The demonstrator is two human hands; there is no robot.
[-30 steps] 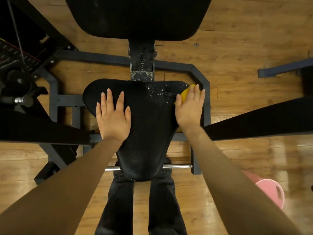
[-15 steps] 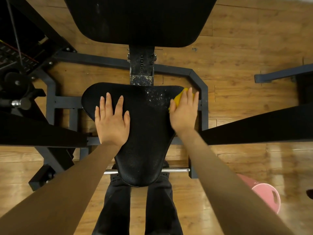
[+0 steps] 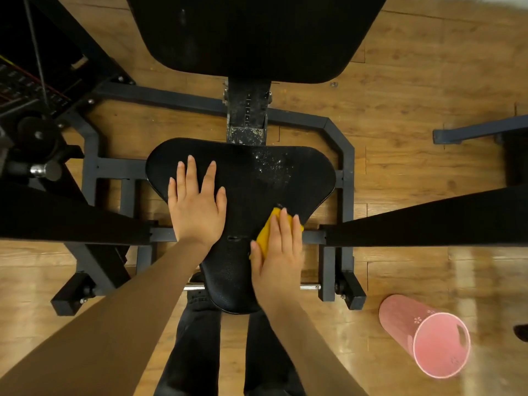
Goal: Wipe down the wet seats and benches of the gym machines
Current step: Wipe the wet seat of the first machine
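Wiping the wet seat (image 3: 240, 195) with a yellow cloth (image 3: 267, 234).
The flat right hand (image 3: 278, 252) slid the cloth nearer; drops (image 3: 271, 165) remain behind. The left hand (image 3: 195, 205) lies flat.

A pink bucket (image 3: 425, 335) lies tipped on the wooden floor (image 3: 428, 81) at lower right — a weight stack (image 3: 25, 84) sits far left.

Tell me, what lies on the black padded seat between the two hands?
In the head view, only bare black padded seat separates the left hand from the right hand, which presses a yellow cloth.
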